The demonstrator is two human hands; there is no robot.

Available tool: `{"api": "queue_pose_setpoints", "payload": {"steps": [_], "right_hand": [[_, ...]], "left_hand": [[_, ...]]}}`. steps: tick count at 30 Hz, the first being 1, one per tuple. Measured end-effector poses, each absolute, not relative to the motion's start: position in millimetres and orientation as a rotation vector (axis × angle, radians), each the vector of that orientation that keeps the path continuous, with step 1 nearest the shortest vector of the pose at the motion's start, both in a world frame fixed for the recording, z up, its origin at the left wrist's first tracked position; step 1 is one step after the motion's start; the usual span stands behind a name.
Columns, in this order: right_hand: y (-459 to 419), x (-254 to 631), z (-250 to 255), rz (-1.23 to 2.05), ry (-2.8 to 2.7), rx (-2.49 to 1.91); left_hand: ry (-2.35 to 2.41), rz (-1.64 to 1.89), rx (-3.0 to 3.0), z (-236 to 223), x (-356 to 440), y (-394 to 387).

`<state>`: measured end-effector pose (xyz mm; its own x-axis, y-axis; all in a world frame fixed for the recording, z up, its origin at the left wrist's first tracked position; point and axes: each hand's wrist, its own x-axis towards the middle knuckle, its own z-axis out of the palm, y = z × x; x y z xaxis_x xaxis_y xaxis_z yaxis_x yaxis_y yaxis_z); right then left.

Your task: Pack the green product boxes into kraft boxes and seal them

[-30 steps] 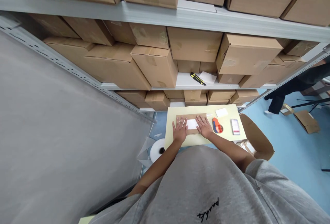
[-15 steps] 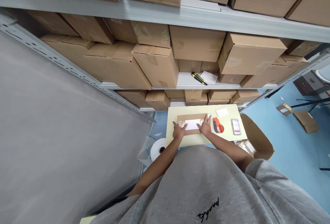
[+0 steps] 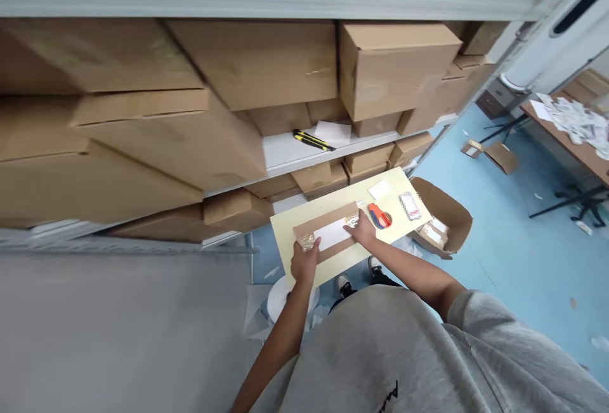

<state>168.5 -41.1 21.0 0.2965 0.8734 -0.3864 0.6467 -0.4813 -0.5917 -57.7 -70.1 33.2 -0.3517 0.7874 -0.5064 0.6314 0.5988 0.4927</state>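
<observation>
A flat cardboard parcel (image 3: 324, 217) lies on the pale yellow table (image 3: 280, 219), with a white label (image 3: 332, 235) along its top and shiny clear tape at both ends. My left hand (image 3: 304, 263) grips the left end, thumb on top near the label's edge. At the right end, my right hand (image 3: 363, 230) holds the parcel, its thumb lying by the label. Fingers of both hands are partly hidden at the parcel's edges. Just right of my right hand is a red and blue tape dispenser (image 3: 379, 216).
A white card (image 3: 379, 190) and a blurred-out printed item (image 3: 410, 205) lie on the table. An open carton (image 3: 459, 213) with parcels stands at the right. Below left is a white roll (image 3: 276, 304). Shelves of boxes rise ahead, with a yellow-black utility knife (image 3: 313, 140) on one.
The view has swung right and tilted. My hands have closed around the parcel's ends; the right hand's fingers were spread flat before. The parcel appears still on the table.
</observation>
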Motion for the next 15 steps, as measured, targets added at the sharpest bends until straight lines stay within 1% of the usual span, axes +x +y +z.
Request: {"api": "queue_pose_setpoints", "payload": {"steps": [4,7,11,15], "right_hand": [[-57.8,195.1,58.8,0.901,-1.261,-2.164],[-79.9,235.5,82.2,0.846,-1.103,-2.105],[-117.5,315.7,96.0,0.71,-0.919,-2.017],[-163.5,420.6,90.6,0.529,-0.819,-1.941]], "left_hand": [[2.111,0.256,1.295,75.0,-36.3,-60.3],[2.084,0.198,1.476,112.0,4.3,-49.7],[1.933,0.151,1.71,151.2,89.4,-44.4],[1.737,0.173,1.885,165.6,204.7,-58.7]]}}
